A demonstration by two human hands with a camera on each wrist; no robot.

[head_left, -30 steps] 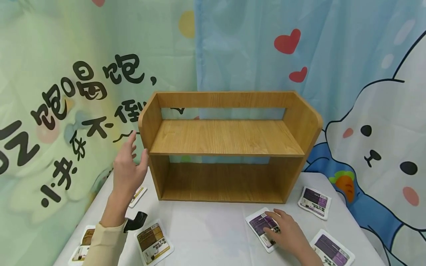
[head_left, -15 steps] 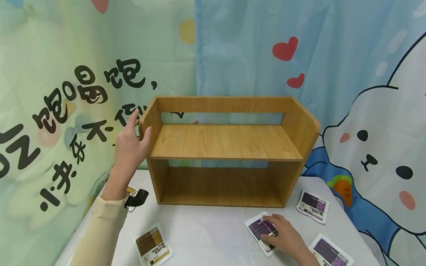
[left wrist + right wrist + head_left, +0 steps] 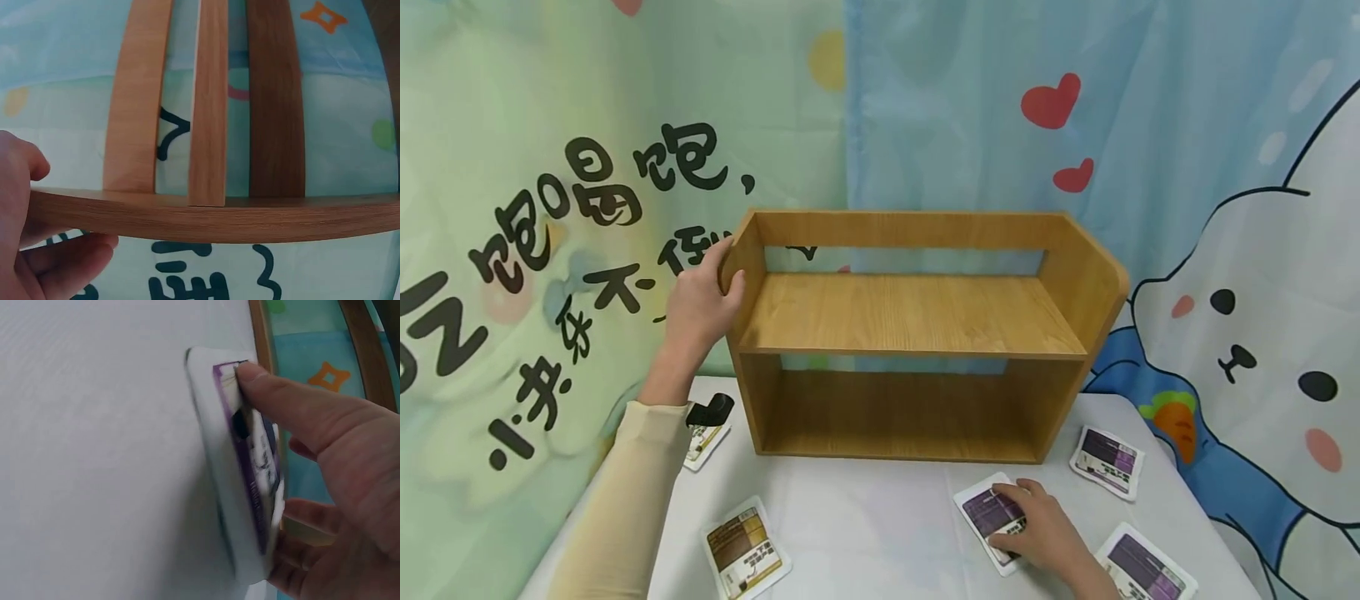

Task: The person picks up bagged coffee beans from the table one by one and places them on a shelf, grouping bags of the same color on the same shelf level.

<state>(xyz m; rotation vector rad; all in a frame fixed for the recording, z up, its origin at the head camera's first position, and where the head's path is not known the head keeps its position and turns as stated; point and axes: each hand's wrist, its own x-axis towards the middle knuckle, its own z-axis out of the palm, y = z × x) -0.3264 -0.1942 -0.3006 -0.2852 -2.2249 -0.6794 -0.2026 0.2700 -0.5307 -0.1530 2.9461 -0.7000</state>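
Note:
A two-tier wooden shelf [image 3: 910, 317] stands toward the back of a white-covered table. My left hand [image 3: 700, 302] grips the upper part of its left side panel. In the left wrist view, the thumb is on the inner side of the panel [image 3: 250, 222] and the fingers [image 3: 81, 265] are on the outer side. Before the shelf, my right hand [image 3: 1047, 537] holds a flat white packet with a purple label [image 3: 983, 518] by its edges. The right wrist view shows the thumb [image 3: 269, 387] on the printed face of that packet, with the other fingers along its far edge.
Two more purple-labelled packets, one at the back [image 3: 1107, 462] and one at the front [image 3: 1146, 567], lie on the right. On the left are a brown-labelled packet [image 3: 747, 550] and another [image 3: 703, 442] partly behind my left wrist. Printed curtains [image 3: 940, 108] hang behind the table.
My left hand has moved up and in to the shelf's left side panel and taken hold of it. The right hand stays at the purple-labelled packet.

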